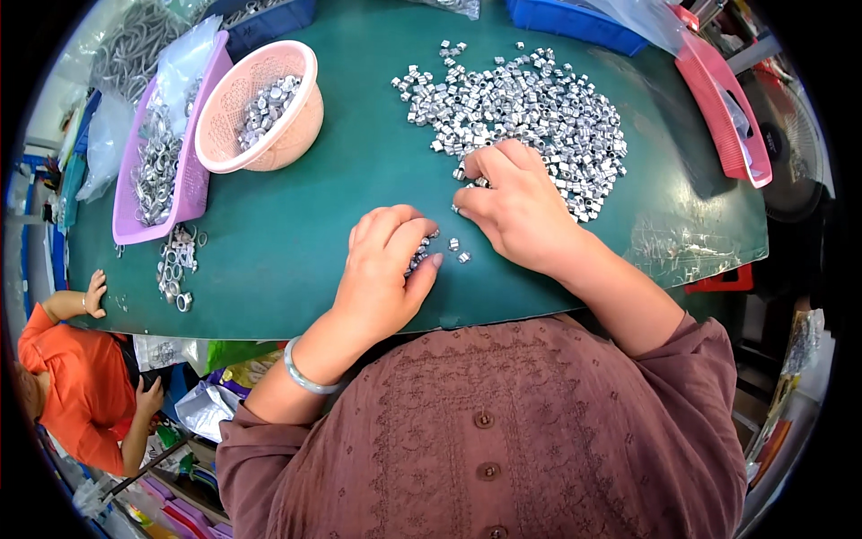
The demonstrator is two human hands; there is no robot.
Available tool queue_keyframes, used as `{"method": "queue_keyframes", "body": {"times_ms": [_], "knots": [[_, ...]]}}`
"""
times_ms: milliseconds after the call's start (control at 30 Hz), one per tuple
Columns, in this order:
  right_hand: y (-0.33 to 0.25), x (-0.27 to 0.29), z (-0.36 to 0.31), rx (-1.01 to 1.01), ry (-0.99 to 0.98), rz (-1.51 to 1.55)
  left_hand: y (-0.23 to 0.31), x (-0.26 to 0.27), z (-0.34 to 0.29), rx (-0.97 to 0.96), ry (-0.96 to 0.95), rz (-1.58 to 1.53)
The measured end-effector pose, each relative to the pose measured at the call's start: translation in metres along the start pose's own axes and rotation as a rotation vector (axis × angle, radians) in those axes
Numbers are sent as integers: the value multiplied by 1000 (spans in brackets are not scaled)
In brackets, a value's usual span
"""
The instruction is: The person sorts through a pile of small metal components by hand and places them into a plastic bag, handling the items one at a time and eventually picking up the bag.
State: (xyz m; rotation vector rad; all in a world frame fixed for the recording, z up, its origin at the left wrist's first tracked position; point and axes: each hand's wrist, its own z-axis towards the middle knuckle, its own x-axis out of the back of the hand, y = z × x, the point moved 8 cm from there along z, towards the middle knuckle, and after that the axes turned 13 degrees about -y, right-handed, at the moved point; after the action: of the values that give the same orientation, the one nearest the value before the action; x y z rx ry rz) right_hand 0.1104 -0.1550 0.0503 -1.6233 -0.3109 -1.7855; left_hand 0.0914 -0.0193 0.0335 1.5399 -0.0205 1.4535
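Note:
My left hand [382, 265] rests on the green table, its fingers and thumb curled round a small cluster of silvery metal pieces [418, 258]. Two loose pieces [459, 251] lie just right of its fingertips. At the near left edge of a wide pile of the same small metal pieces [539, 108], my right hand [519, 211] has its fingers bent down. Some pieces show between its thumb and forefinger; its other fingertips are hidden behind the hand.
A pink round basket [310, 112] holds more metal pieces. Beside it stands a purple basket [199, 184] of metal rings, with loose rings [177, 265] in front. Blue trays [579, 25] line the far edge; a pink basket [718, 108] stands right. A person in orange [85, 391] is at left.

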Motion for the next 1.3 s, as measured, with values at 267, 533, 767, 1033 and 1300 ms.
{"method": "queue_keyframes", "body": {"times_ms": [267,533,767,1033,1300], "knots": [[5,8,-12,-12,26,70,-5,4,8,-15,-19,9],[14,4,-3,-96,52,5,11,-6,23,-105,-132,98],[9,-1,-1,-46,37,0,0,-2,21,-65,-73,33],[5,-3,-1,-39,33,6,-14,3,24,32,5,-7],[5,-5,-3,-48,44,9,-16,3,23,37,3,-16]]}}
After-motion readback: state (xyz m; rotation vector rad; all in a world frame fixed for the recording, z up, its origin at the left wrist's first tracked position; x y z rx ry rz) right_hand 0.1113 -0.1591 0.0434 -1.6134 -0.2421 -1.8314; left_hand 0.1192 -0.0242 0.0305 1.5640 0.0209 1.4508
